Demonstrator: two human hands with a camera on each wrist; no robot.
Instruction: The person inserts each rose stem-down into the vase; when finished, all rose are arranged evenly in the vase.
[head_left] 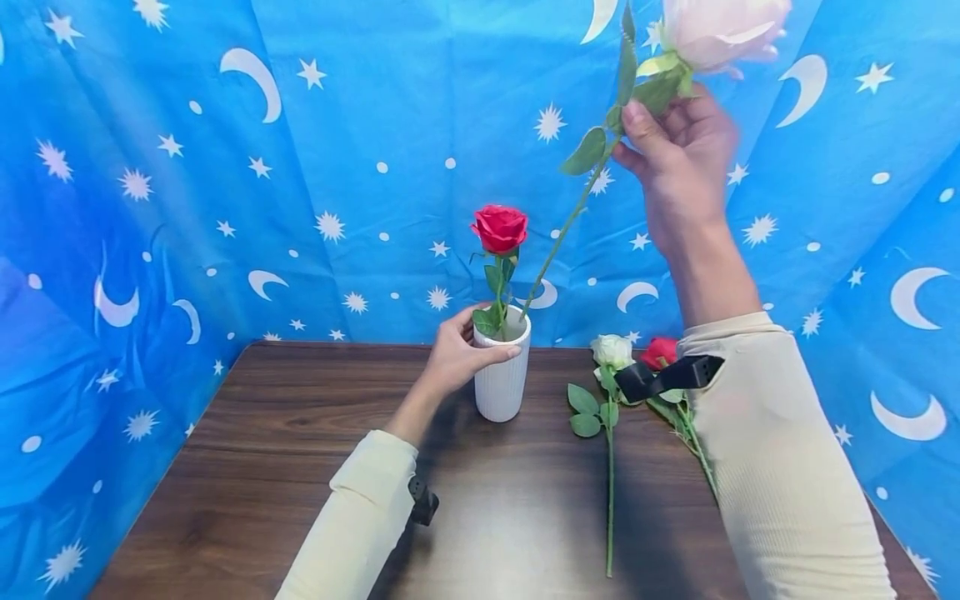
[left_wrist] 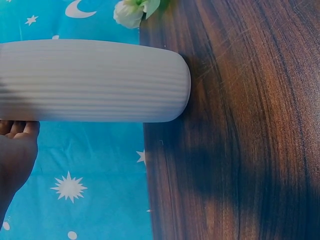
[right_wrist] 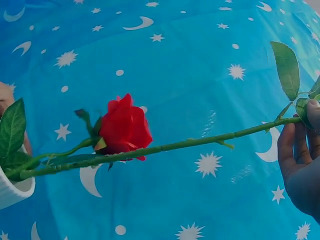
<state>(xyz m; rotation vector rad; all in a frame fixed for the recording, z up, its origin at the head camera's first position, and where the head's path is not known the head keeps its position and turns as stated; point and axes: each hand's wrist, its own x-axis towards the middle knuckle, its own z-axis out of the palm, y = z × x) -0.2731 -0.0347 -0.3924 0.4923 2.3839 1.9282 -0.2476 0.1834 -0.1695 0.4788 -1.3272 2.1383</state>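
A white ribbed vase (head_left: pixel 498 383) stands upright on the table, and my left hand (head_left: pixel 457 354) grips it near the rim, thumb in front. One red rose (head_left: pixel 500 230) stands in the vase, its leaves at the mouth. High on the right, my right hand (head_left: pixel 682 158) pinches the stem of a pale pink rose (head_left: pixel 720 33) just below the bloom. That stem slants down to the left, its lower end at the vase mouth. In the right wrist view the long green stem (right_wrist: pixel 200 142) runs from my fingers to the vase, passing in front of the red bloom.
On the brown wooden table (head_left: pixel 300 467), right of the vase, lies a white rose (head_left: pixel 612 353) with its stem toward me. Beside it lies another red rose (head_left: pixel 660 352), partly hidden by my right sleeve and black wrist strap. A blue curtain (head_left: pixel 420 108) with moons and stars hangs behind.
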